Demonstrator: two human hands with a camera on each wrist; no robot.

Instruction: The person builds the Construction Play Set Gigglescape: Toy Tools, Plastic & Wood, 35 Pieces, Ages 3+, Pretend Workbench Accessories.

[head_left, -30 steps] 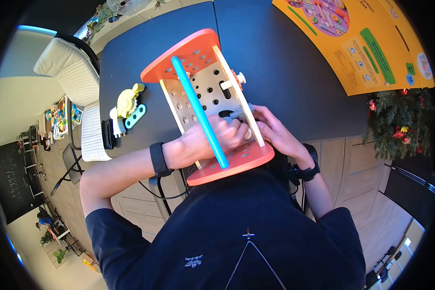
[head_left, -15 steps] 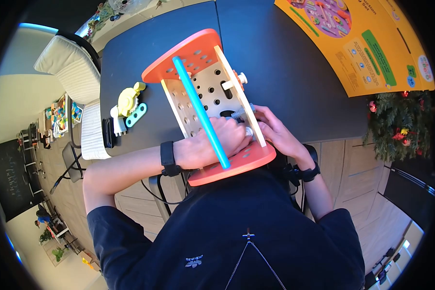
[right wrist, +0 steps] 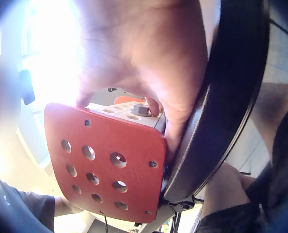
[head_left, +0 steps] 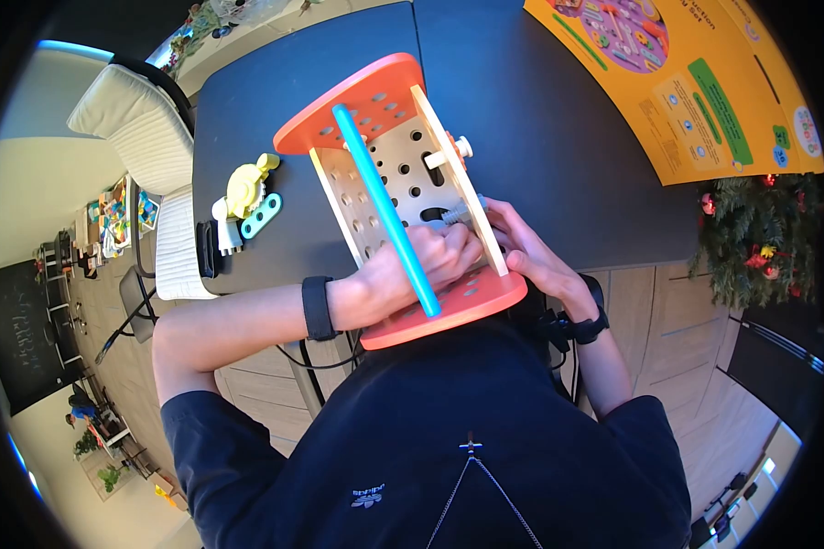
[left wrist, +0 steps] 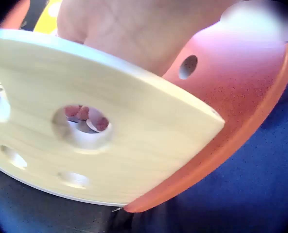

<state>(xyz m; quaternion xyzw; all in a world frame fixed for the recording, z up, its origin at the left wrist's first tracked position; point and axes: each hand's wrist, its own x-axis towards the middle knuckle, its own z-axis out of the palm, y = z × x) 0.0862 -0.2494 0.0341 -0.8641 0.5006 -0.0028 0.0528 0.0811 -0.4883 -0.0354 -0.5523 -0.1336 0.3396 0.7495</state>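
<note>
A toy box (head_left: pixel 398 320) with orange-red ends, pale perforated sides and a blue bar (head_left: pixel 384 215) stands tilted near the torso. My left hand (head_left: pixel 412 270) reaches under the bar, fingers curled; through a hole in the left wrist view, fingertips (left wrist: pixel 80 112) pinch a small pale piece, mostly hidden. Just above those knuckles lies a grey threaded bolt (head_left: pixel 455 213) by the right side panel. Outside that panel, my right hand (head_left: pixel 536 261) grips the box; in the right wrist view one fingertip (right wrist: pixel 152 107) rests beside the grey hex head (right wrist: pixel 140 110).
Yellow-green toy parts (head_left: pixel 245 189) and a teal strip (head_left: pixel 262 217) lie left on the dark table (head_left: pixel 540 119). A large yellow carton (head_left: pixel 650 101) stands at the upper right, above a decorated tree (head_left: pixel 760 238). A cream chair (head_left: pixel 142 142) is at the left.
My left hand has turned at the wrist and shifted a little inside the box; the pale piece beside its fingers is less visible in the head view. My right hand stays at the side panel.
</note>
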